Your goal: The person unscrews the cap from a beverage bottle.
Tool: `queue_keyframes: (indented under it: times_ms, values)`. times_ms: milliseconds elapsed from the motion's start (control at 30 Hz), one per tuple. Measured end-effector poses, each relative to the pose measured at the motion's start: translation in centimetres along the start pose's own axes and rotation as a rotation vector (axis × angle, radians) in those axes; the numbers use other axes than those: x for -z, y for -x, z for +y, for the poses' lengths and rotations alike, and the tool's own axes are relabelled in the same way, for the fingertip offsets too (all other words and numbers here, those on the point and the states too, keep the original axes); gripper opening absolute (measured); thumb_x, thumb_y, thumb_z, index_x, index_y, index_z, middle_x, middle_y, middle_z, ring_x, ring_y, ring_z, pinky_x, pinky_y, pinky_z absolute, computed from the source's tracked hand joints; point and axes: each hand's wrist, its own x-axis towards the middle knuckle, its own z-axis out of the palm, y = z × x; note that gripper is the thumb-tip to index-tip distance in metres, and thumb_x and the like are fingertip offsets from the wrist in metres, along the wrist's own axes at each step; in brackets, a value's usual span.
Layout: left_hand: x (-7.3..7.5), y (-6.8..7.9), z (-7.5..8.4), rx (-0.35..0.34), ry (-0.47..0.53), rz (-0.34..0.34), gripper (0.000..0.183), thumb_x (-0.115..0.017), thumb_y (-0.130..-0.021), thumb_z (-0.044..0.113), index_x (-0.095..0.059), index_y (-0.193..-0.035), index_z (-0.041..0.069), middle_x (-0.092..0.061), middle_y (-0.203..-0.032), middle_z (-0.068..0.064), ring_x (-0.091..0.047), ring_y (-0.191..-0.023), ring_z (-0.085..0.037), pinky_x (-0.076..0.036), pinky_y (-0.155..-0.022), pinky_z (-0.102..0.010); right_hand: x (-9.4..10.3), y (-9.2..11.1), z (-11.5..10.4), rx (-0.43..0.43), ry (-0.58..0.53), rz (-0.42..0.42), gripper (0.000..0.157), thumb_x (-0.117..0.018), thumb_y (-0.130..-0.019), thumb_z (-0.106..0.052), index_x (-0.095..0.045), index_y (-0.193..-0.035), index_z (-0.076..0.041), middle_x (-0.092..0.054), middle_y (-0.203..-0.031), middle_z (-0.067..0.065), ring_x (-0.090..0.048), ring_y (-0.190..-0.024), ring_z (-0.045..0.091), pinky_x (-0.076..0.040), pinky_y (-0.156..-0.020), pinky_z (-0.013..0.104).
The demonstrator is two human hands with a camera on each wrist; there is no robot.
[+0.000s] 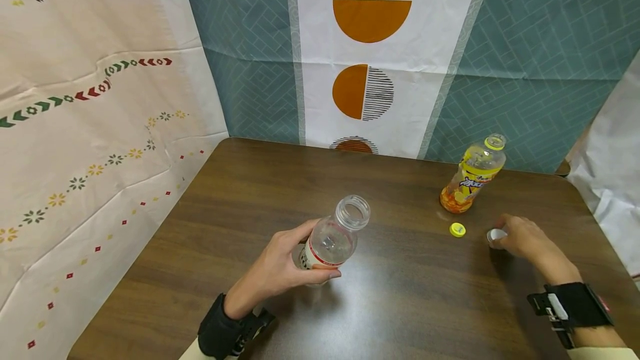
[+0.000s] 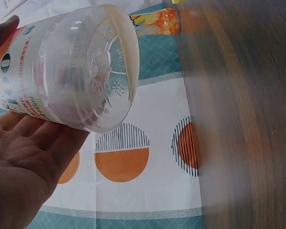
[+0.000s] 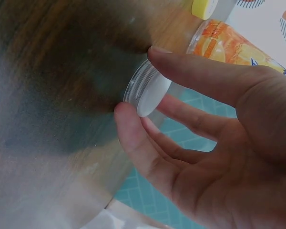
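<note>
My left hand (image 1: 280, 268) grips a clear plastic bottle (image 1: 334, 242) with a white and red label, thumb on one side and fingers on the other. Its wide mouth is uncapped, and no drink shows inside. The left wrist view shows the base of this bottle lifted off the table. Over at the right, my right hand (image 1: 530, 243) pinches a white screw cap (image 3: 152, 90) by its rim between thumb and fingers, close to the tabletop. Whether the cap touches the wood, I cannot tell.
A yellow-labelled bottle (image 1: 472, 176) with an orange lower part stands uncapped at the table's back right. In front of it lies a yellow cap (image 1: 457, 230). Patterned cloth (image 1: 240, 71) hangs behind the brown wooden table (image 1: 240, 199), and pale cloth (image 1: 115, 193) hangs along its left side.
</note>
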Motion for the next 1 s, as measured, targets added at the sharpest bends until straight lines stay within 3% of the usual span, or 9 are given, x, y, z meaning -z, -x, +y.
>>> queue_keyframes:
  times_ms: [400, 667, 1000]
  values:
    - [0.0, -0.1, 0.1, 0.004, -0.004, -0.005, 0.062, -0.086, -0.064, 0.018, -0.059, -0.12, 0.014, -0.068, -0.097, 0.007, -0.062, -0.086, -0.008, -0.054, -0.073, -0.037, 0.0, -0.2, 0.4, -0.008, -0.011, 0.003, 0.052, -0.077, -0.073, -0.021, -0.054, -0.103, 0.015, -0.056, -0.09, 0.034, -0.052, -0.079, 0.042, -0.044, -0.068, 0.056]
    - [-0.1, 0.0, 0.1, 0.004, -0.01, 0.004, 0.064, -0.086, -0.064, 0.018, -0.059, -0.121, 0.015, -0.068, -0.099, 0.007, -0.062, -0.086, -0.008, -0.054, -0.073, -0.037, 0.0, -0.3, 0.4, -0.045, -0.023, -0.045, 0.057, -0.077, -0.074, -0.022, -0.051, -0.108, 0.016, -0.054, -0.099, 0.036, -0.051, -0.083, 0.041, -0.045, -0.071, 0.057]
    - [0.0, 0.1, 0.2, -0.001, -0.01, 0.013, 0.064, -0.086, -0.063, 0.018, -0.059, -0.121, 0.015, -0.068, -0.097, 0.007, -0.062, -0.085, -0.008, -0.054, -0.071, -0.036, 0.8, 1.3, 0.4, -0.021, -0.068, 0.013, 0.071, -0.074, -0.077, -0.036, -0.046, -0.114, 0.019, -0.053, -0.098, 0.037, -0.049, -0.089, 0.048, -0.044, -0.07, 0.059]
